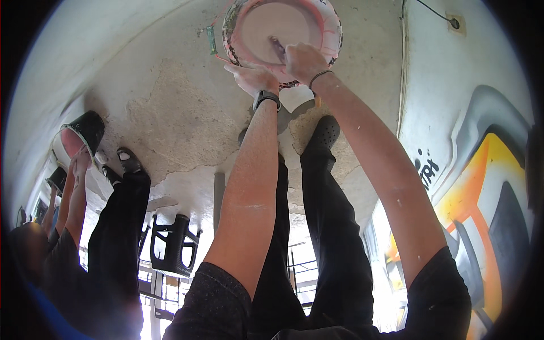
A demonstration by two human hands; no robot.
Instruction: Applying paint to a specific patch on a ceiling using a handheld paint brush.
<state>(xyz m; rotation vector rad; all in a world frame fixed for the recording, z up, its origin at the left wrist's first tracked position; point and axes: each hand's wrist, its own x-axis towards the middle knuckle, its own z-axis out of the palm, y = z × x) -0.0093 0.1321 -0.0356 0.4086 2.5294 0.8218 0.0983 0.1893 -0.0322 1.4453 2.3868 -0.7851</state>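
A round bucket [243, 22] with a paint-stained rim holds a pale pinkish, creamy mixture in front of me at the top. My right hand [303, 61] is closed on a dark stirring tool [274, 45] that dips into the mixture. My left hand [252, 77] grips the near-left side of the bucket's rim, wrist wearing a dark watch. A small green object [211, 39] lies on the floor just left of the bucket. Part of the bucket's underside is hidden by my hands.
At left, a co-worker's hands [80, 158] reach to a black bucket [90, 130] with pink contents; another bucket [56, 178] and arms are farther left. My feet [323, 133] are below the bucket. A black chair [173, 243] stands behind. A graffiti-painted wall [473, 187] runs along the right.
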